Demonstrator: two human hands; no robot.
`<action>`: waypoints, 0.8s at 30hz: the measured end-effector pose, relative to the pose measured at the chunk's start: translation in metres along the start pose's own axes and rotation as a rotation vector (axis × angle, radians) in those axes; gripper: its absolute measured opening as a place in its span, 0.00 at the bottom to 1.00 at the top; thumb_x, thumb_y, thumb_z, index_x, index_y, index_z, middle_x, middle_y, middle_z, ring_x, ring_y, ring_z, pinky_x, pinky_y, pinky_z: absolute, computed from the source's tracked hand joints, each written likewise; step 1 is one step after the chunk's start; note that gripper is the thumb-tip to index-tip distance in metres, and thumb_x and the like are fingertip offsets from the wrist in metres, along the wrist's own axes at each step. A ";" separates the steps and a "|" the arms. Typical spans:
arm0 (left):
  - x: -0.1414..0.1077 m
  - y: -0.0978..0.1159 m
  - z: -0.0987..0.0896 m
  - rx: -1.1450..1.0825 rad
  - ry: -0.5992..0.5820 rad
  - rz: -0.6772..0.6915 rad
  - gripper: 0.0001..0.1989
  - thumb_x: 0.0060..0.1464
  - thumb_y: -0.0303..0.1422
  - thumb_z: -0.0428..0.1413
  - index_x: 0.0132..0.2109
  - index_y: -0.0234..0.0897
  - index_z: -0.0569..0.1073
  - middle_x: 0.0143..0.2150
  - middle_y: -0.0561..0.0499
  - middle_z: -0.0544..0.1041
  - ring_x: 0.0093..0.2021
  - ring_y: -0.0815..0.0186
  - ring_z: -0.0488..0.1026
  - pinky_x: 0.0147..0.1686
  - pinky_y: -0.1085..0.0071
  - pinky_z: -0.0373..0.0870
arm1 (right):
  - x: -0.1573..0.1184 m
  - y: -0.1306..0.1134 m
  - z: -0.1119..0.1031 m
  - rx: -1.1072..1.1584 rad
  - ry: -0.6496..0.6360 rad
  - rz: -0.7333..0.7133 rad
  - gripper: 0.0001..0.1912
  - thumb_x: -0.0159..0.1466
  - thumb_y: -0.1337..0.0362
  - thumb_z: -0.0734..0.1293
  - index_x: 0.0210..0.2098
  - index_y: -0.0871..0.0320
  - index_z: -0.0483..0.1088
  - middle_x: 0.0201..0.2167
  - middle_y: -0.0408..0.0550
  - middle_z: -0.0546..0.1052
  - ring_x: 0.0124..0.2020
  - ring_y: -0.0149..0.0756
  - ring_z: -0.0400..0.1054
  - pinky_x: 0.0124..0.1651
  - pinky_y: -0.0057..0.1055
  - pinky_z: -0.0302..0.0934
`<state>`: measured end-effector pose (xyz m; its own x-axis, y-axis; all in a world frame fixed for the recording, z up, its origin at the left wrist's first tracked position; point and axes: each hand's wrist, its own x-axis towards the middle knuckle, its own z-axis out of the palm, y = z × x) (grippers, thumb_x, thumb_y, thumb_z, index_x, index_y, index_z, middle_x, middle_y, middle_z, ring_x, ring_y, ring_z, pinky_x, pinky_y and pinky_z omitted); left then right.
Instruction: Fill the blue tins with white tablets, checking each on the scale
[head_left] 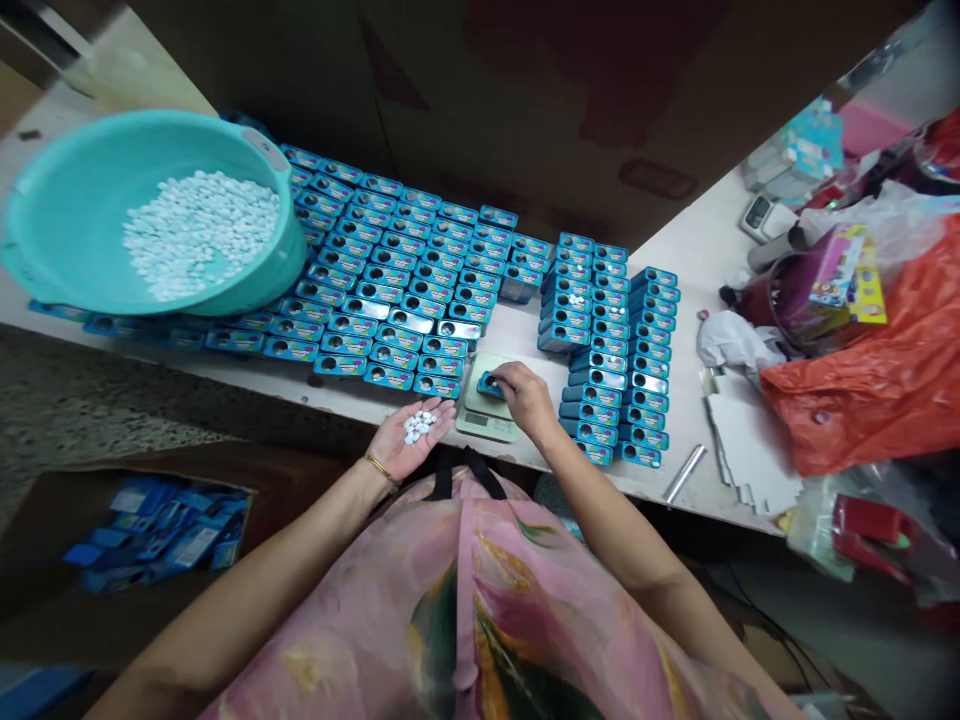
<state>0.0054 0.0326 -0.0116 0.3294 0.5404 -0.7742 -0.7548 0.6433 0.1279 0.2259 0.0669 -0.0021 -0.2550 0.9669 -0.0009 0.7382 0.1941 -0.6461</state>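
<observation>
The left hand (409, 437) lies open, palm up, with a small pile of white oval tablets (419, 427) in it; the right hand (527, 398) curves narrowly over a blue tin (489, 385) sitting on a digital scale (480, 423) on the counter (517, 330)

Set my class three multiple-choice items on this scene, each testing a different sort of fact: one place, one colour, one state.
1. Where is the blue tin under the right hand?
A) In the cardboard box
B) On the digital scale
C) On the floor

2. What colour is the basin holding white tablets?
A) Red
B) Yellow
C) Teal

3. How is the left hand held?
A) Palm up, tablets lying on it
B) Clenched into a fist
C) Pressing the scale

Answers:
1. B, the tin sits on the scale's platform.
2. C, its walls and rim look teal.
3. A, the tablets lie on the open palm.
</observation>
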 end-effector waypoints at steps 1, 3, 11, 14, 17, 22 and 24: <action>-0.001 0.001 -0.002 -0.004 0.000 0.004 0.12 0.53 0.25 0.46 0.43 0.27 0.71 0.44 0.36 0.74 0.48 0.54 0.69 0.43 0.60 0.71 | 0.000 0.004 -0.003 0.034 0.044 0.023 0.14 0.63 0.67 0.54 0.42 0.58 0.69 0.41 0.49 0.71 0.44 0.32 0.65 0.47 0.29 0.58; -0.004 0.005 -0.007 -0.009 0.001 0.017 0.12 0.53 0.25 0.46 0.42 0.27 0.71 0.43 0.36 0.74 0.47 0.55 0.70 0.42 0.60 0.71 | 0.002 0.016 -0.010 0.087 0.110 0.086 0.15 0.63 0.65 0.54 0.42 0.59 0.69 0.40 0.49 0.72 0.42 0.32 0.66 0.45 0.28 0.60; -0.018 0.022 -0.035 -0.060 0.138 0.169 0.10 0.53 0.23 0.47 0.40 0.25 0.72 0.36 0.37 0.76 0.41 0.59 0.74 0.41 0.66 0.73 | 0.076 0.056 -0.024 -0.058 -0.257 -0.039 0.17 0.61 0.70 0.54 0.43 0.58 0.71 0.40 0.47 0.74 0.40 0.31 0.67 0.45 0.27 0.59; -0.025 0.025 -0.044 -0.107 0.203 0.210 0.11 0.53 0.23 0.47 0.41 0.25 0.72 0.35 0.38 0.76 0.41 0.59 0.74 0.40 0.66 0.74 | 0.109 0.055 -0.007 -0.165 -0.537 -0.169 0.18 0.60 0.72 0.56 0.45 0.55 0.70 0.41 0.44 0.74 0.42 0.31 0.66 0.46 0.25 0.57; -0.032 0.026 -0.054 -0.149 0.234 0.243 0.12 0.54 0.23 0.46 0.42 0.25 0.71 0.36 0.38 0.76 0.41 0.60 0.74 0.39 0.67 0.74 | 0.125 0.056 0.007 -0.347 -0.700 -0.161 0.19 0.59 0.72 0.57 0.47 0.52 0.69 0.45 0.43 0.73 0.45 0.33 0.66 0.46 0.25 0.57; -0.036 0.024 -0.066 -0.180 0.361 0.261 0.14 0.54 0.24 0.46 0.47 0.28 0.70 0.39 0.37 0.75 0.40 0.60 0.74 0.35 0.68 0.75 | 0.126 0.061 0.017 -0.661 -0.808 -0.227 0.25 0.61 0.73 0.53 0.55 0.46 0.59 0.47 0.47 0.70 0.44 0.37 0.67 0.39 0.27 0.59; -0.036 0.023 -0.067 -0.174 0.397 0.260 0.15 0.54 0.24 0.46 0.48 0.28 0.69 0.39 0.37 0.75 0.39 0.60 0.74 0.34 0.68 0.75 | 0.126 0.059 0.022 -0.713 -0.870 -0.287 0.25 0.61 0.74 0.52 0.55 0.48 0.59 0.47 0.49 0.70 0.43 0.36 0.68 0.38 0.28 0.59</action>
<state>-0.0615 -0.0088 -0.0221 -0.0974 0.4007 -0.9110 -0.8778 0.3968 0.2684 0.2238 0.1964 -0.0572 -0.6088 0.4860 -0.6271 0.6974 0.7046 -0.1309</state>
